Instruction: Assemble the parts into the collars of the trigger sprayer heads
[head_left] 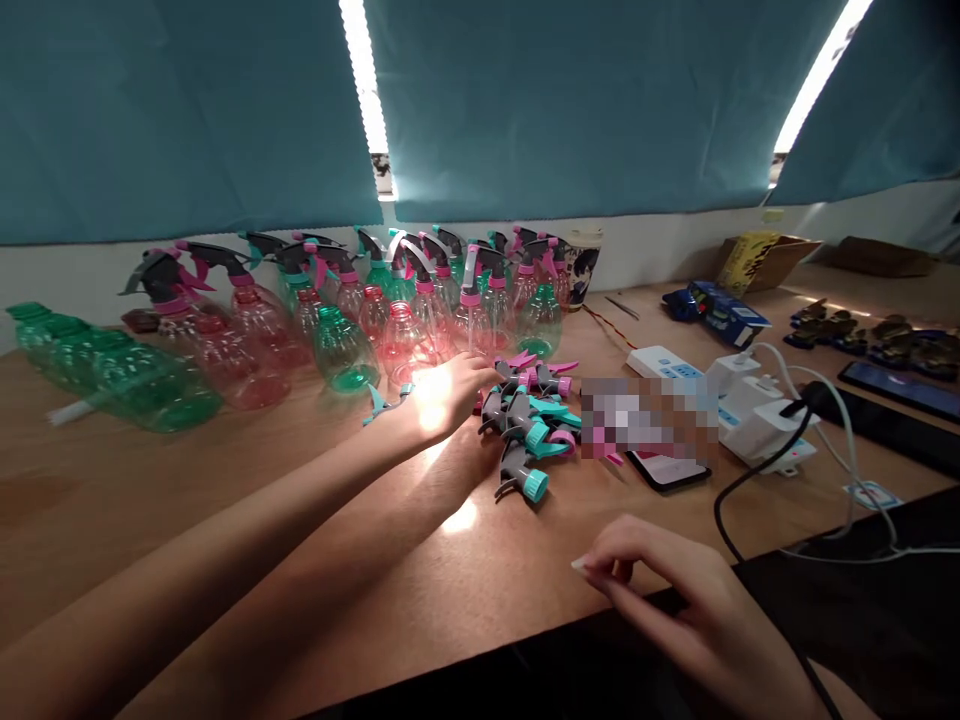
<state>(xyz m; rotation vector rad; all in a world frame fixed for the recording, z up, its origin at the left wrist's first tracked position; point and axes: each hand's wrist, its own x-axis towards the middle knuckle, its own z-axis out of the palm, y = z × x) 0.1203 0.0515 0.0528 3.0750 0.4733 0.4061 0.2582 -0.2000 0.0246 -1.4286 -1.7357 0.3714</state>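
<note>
My left hand (454,392) reaches out over the table, its fingers stretched toward a pile of trigger spray heads (517,420) in grey, teal and pink. Its fingertips are at the pile's left edge; whether they touch a spray head is hidden. A spray head with a teal trigger (386,402) lies left of the wrist, partly covered. Behind the hand stand an open red bottle (405,345) and an open green bottle (345,355). Close to the table's front edge, my right hand (667,580) is closed, thumb and forefinger together, with a pale tip like a fingernail.
Bottles with spray heads (424,290) line the wall, and green bottles (150,385) lie at left. Right of the pile are a phone (671,470), a power strip (664,365), chargers (761,420) and loose cables (720,510). A patterned cup (583,268) stands behind.
</note>
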